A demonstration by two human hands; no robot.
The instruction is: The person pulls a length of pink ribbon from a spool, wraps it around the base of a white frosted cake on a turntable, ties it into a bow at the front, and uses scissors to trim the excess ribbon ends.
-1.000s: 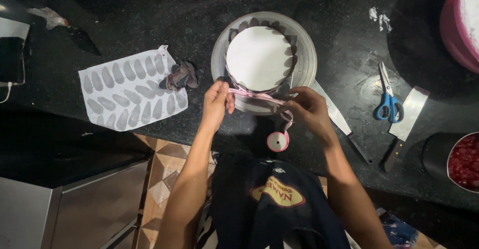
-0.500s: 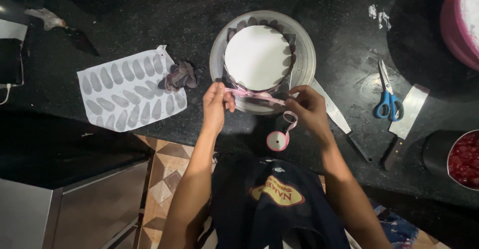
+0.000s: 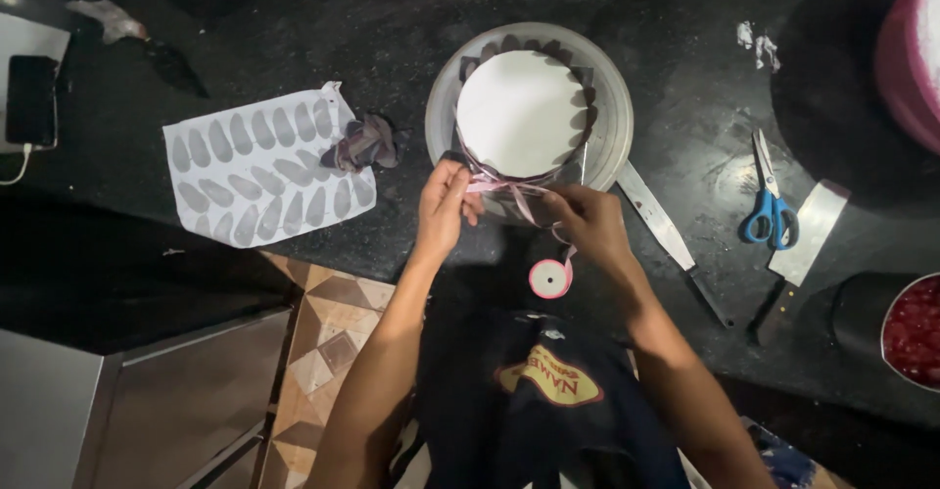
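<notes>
A round white-topped cake (image 3: 521,110) ringed with dark petal-shaped pieces stands on a grey turntable plate (image 3: 615,127) on the black counter. A pink ribbon (image 3: 509,187) runs around the cake's near side. My left hand (image 3: 444,210) pinches the ribbon at the cake's front left. My right hand (image 3: 587,223) holds the ribbon's other end at the front right. From it the ribbon trails down to a pink ribbon spool (image 3: 550,279) hanging at the counter's edge.
A white sheet with grey petal shapes (image 3: 264,166) and a dark crumpled scrap (image 3: 362,143) lie to the left. A long knife (image 3: 671,234), blue-handled scissors (image 3: 764,205), a scraper (image 3: 803,244) and a bowl of red fruit (image 3: 913,330) sit right. A phone (image 3: 31,99) lies far left.
My hands have drawn closer together at the cake's front, crossing the ribbon ends. The spool has dropped slightly lower.
</notes>
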